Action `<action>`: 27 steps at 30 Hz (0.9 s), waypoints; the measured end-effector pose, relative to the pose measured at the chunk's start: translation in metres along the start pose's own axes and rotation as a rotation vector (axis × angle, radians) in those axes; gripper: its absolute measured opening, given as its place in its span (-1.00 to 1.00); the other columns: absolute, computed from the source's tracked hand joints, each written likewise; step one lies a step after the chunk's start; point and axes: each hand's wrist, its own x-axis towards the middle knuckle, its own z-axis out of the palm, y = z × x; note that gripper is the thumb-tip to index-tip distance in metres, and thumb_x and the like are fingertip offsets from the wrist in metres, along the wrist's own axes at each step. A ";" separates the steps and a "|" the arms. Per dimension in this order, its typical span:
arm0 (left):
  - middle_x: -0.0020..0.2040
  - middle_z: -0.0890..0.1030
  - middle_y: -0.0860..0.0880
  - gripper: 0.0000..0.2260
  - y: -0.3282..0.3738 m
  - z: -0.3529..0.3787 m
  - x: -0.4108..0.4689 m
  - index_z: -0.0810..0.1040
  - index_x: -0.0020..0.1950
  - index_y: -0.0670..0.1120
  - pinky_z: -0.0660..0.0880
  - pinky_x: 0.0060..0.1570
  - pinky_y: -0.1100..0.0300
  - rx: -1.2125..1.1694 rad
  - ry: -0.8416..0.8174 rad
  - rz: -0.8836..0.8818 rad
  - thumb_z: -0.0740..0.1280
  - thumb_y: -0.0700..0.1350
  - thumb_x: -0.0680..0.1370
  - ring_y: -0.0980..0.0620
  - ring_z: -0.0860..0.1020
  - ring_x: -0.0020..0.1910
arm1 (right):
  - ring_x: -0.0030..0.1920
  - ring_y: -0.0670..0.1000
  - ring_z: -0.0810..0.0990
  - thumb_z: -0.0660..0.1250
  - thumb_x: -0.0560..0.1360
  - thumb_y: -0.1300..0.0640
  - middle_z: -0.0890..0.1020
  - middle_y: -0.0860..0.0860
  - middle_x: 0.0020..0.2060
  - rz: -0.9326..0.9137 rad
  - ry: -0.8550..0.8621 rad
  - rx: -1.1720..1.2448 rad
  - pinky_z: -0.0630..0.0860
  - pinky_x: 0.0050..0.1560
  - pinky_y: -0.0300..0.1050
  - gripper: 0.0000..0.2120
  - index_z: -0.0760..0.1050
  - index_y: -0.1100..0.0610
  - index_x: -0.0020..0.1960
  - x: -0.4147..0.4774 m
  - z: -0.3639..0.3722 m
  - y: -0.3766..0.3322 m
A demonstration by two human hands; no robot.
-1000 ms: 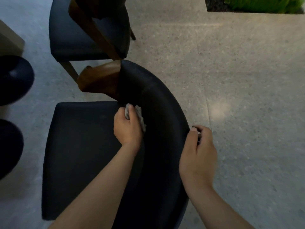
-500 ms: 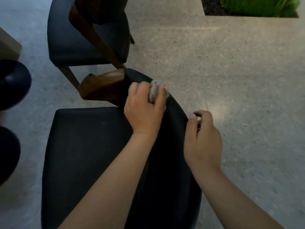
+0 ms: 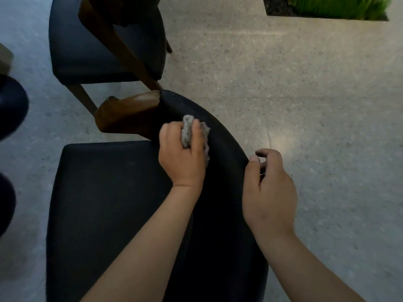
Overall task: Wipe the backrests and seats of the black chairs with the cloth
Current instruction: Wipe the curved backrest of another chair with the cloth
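Speckled grey floor (image 3: 283,83), pale glare patch (image 3: 281,141), planter of green grass (image 3: 338,7), dark round shapes at left (image 3: 11,105)

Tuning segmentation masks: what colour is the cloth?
The cloth is light grey, bunched in the left hand on the black backrest; head view.

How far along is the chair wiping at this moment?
Done: no surface shows proof of wiping. In hand: the left hand grips the grey cloth against the near chair's curved backrest, right hand at its outer edge. Left, probably: that chair's seat and the second black chair behind.
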 end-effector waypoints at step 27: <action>-0.12 0.46 -0.03 -0.68 -0.015 -0.031 -0.006 0.41 -0.15 -0.07 0.38 -0.23 0.41 -0.074 -0.113 -0.165 0.13 0.15 0.61 0.19 0.43 -0.23 | -0.44 -0.15 0.42 -0.02 0.57 -0.13 0.44 -0.15 -0.41 0.013 0.005 -0.005 0.23 -0.36 -0.27 -0.60 0.45 0.07 0.17 -0.005 -0.002 0.000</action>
